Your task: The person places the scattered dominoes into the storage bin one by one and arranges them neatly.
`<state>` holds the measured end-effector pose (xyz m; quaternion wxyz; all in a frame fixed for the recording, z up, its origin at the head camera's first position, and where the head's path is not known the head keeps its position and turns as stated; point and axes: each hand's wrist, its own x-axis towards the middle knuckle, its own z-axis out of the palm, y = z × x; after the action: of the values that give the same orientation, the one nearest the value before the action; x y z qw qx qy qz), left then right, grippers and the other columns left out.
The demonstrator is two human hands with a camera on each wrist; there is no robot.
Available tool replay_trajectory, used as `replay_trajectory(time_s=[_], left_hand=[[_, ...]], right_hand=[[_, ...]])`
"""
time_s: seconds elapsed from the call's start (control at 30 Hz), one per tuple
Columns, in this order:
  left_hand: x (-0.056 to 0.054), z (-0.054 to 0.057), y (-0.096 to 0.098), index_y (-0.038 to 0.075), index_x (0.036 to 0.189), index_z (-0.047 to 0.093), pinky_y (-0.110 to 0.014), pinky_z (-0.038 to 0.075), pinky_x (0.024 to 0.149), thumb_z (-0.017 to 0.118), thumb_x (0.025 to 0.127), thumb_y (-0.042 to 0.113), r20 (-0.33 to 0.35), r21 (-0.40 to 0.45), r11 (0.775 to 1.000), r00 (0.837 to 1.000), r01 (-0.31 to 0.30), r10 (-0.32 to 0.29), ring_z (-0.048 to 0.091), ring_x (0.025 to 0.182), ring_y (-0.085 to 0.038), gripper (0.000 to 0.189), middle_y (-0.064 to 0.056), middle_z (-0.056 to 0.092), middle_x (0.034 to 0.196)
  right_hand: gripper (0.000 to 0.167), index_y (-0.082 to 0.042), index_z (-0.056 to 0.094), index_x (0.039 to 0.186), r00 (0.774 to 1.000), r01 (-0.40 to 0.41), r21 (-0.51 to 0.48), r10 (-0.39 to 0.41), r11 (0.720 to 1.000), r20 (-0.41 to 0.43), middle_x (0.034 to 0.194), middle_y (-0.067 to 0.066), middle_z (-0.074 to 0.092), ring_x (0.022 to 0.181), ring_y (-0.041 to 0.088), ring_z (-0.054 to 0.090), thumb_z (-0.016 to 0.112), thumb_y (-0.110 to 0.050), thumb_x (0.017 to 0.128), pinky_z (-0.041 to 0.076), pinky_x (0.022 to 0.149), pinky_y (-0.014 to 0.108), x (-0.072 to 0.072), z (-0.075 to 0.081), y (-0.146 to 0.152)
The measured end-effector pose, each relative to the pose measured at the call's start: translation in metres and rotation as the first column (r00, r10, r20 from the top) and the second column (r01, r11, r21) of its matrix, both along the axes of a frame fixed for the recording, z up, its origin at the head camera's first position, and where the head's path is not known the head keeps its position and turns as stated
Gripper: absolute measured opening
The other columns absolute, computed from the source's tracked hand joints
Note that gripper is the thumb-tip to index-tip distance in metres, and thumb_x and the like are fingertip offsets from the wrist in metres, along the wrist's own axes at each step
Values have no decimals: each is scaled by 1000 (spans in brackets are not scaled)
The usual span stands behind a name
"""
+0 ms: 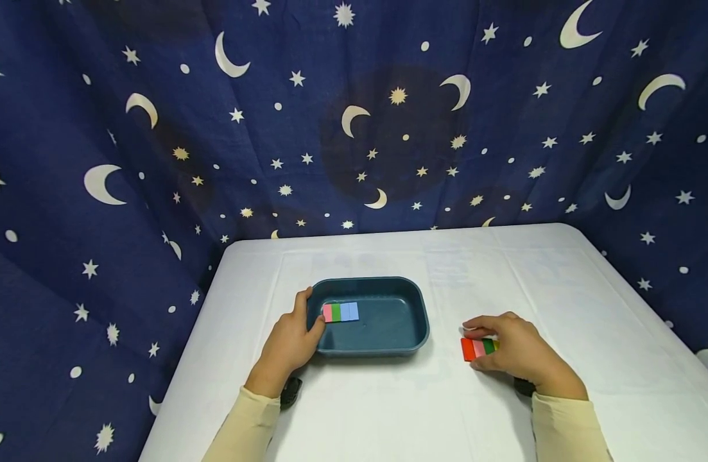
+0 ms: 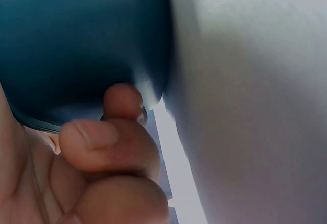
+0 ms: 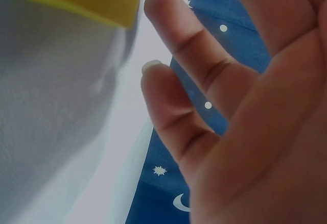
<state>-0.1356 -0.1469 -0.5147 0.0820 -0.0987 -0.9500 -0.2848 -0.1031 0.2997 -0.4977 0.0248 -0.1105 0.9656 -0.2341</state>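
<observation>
A dark teal plastic tray (image 1: 382,351) stands on the white table. My left hand (image 1: 289,340) grips its left end, thumb over the rim and fingers along the outside; in the left wrist view, curled fingers (image 2: 115,145) lie against the tray wall (image 2: 76,45). Inside the tray, near my thumb, lies a short row of pink, green and blue blocks (image 1: 345,312). To the right of the tray, my right hand (image 1: 521,346) pinches a row of red, pink, green and yellow blocks (image 1: 469,350) between thumb and fingers. The palm hides its right end; a yellow block (image 3: 97,2) shows in the right wrist view.
A white cloth covers the table (image 1: 400,410). Behind it and at both sides hangs a dark blue curtain (image 1: 307,128) with moons and stars. Black wrist straps (image 1: 290,393) show below the hands.
</observation>
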Motion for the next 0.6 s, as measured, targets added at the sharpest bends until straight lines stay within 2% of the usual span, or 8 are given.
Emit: replay_trajectory(time_s=[0.4, 0.6], left_hand=[[0, -1, -1, 15, 162, 32, -52, 56, 75, 61, 104, 37, 8, 9, 1000, 1000, 4, -4, 72, 78, -29, 70, -21, 74, 91], [-1, 0, 0, 15, 162, 32, -52, 56, 78, 60, 104, 38, 14, 6, 1000, 1000, -1, 1, 73, 82, -32, 69, -23, 74, 96]], right_hand=[[73, -20, 73, 132, 1000, 14, -27, -13, 1000, 26, 105, -18, 77, 111, 24, 56, 101, -35, 66, 44, 97, 59, 0, 0, -2], [78, -19, 70, 137, 999, 30, -31, -29, 999, 27, 106, -15, 77, 109, 24, 56, 101, -35, 67, 45, 93, 55, -1, 0, -5]])
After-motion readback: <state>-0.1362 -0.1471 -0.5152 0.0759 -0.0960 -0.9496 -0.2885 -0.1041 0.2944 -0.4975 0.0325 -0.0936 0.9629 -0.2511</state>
